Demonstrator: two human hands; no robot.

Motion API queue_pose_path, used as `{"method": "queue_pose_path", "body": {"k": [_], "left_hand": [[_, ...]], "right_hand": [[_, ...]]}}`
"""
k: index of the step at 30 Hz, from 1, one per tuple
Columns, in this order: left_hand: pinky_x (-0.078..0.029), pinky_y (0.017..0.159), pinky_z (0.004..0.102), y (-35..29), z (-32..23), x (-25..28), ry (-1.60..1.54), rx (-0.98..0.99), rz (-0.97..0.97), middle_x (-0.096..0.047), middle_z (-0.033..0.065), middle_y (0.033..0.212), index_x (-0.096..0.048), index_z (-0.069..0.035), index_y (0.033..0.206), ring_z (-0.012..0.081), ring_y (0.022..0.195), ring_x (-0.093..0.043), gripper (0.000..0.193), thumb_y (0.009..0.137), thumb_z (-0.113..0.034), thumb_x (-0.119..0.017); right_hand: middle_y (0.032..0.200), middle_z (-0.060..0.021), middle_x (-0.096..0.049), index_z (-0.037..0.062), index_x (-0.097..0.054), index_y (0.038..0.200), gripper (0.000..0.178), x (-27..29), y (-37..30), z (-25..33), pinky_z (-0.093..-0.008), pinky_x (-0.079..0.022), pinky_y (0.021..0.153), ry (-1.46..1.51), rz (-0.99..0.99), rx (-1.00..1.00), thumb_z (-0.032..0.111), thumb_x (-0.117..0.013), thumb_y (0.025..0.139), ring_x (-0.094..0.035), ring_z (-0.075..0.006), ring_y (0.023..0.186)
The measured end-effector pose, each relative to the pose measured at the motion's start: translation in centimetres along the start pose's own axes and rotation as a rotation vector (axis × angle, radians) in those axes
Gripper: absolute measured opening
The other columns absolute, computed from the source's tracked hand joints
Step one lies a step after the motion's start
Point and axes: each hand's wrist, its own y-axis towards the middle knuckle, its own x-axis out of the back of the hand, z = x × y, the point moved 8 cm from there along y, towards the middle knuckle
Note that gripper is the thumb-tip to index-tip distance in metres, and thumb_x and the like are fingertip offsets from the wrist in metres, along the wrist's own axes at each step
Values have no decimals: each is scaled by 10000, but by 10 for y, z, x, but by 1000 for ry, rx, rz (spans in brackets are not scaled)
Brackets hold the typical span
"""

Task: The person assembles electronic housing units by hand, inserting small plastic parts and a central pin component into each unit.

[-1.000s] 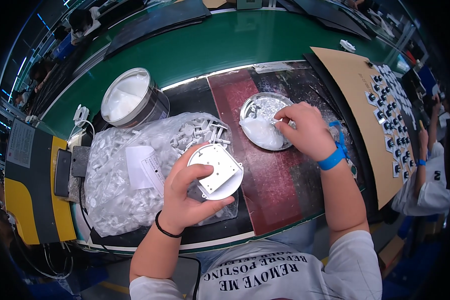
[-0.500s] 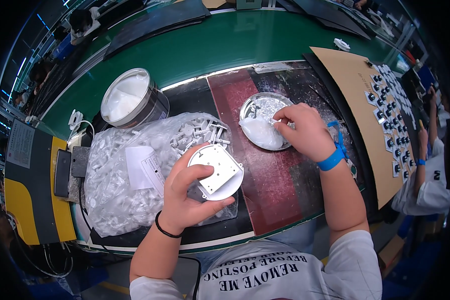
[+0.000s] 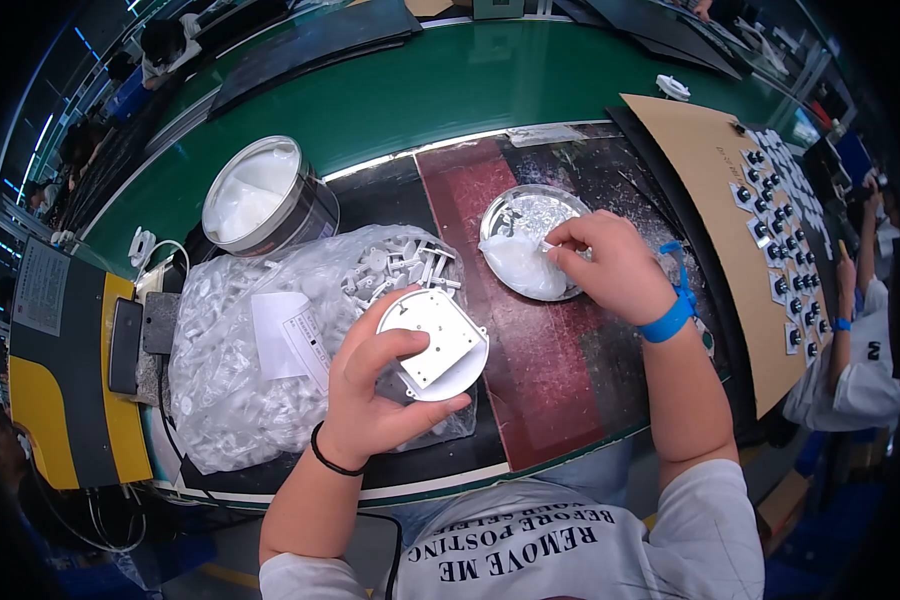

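Note:
My left hand (image 3: pixel 370 385) is closed around a round white plastic housing (image 3: pixel 455 375), holding it tilted above the bag's edge. A flat white plate with small holes (image 3: pixel 432 335) lies across the housing, under my index finger. Over the right rim of a shallow metal dish (image 3: pixel 505 205), my right hand (image 3: pixel 605 262) has its thumb and fingers pinched together. Whatever they hold, if anything, is too small to make out. Small shiny pieces (image 3: pixel 550 208) lie in the dish, next to a whitish translucent bag-like lump (image 3: pixel 525 265).
A big clear bag of white plastic parts (image 3: pixel 240 400) fills the left of the table. Behind it stands a tin with white contents (image 3: pixel 255 200). A cardboard sheet (image 3: pixel 700 200) bearing rows of black-and-white parts is at right. Beyond runs a green belt (image 3: pixel 450 80).
The white parts on the green belt have shifted slightly left. My right hand has moved a little at the dish; my left hand keeps its hold on the housing.

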Motion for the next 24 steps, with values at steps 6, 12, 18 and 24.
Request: {"method": "queue_pose_path", "body": {"k": [6, 12, 18, 24], "left_hand": [[-458, 841, 411, 1, -2, 0, 4, -11, 4, -485, 279, 1169, -461, -125, 1084, 371, 1027, -551, 626, 572, -156, -820], [-456, 845, 415, 1, -2, 0, 2, -14, 0, -489, 277, 1162, -462, -123, 1082, 375, 1033, -547, 625, 572, -159, -821], [-453, 851, 419, -1, 1, 0, 4, 8, 3, -490, 277, 1164, -465, -121, 1072, 377, 1038, -545, 630, 560, -166, -828], [-449, 858, 412, -3, 2, -1, 15, 8, 8, -486, 282, 1171, -471, -105, 1056, 367, 1037, -547, 618, 557, -171, -830]], "right_hand": [[783, -118, -627, 33, -656, 861, 181, 2, 0, 2, -362, -454, 710, 119, 71, -68, 180, -590, 778, -580, -269, 765], [786, -131, -624, 12, -651, 886, 190, 4, 0, 1, -322, -462, 668, 350, 96, -136, 161, -605, 777, -584, -220, 720], [842, -81, -619, 15, -654, 881, 162, 27, 3, -26, -275, -437, 710, 243, -37, -190, 129, -628, 768, -545, -152, 775], [779, -31, -633, 85, -676, 819, 126, 14, 7, -39, -329, -417, 743, -173, -52, -89, 130, -654, 703, -539, -211, 820]]}}
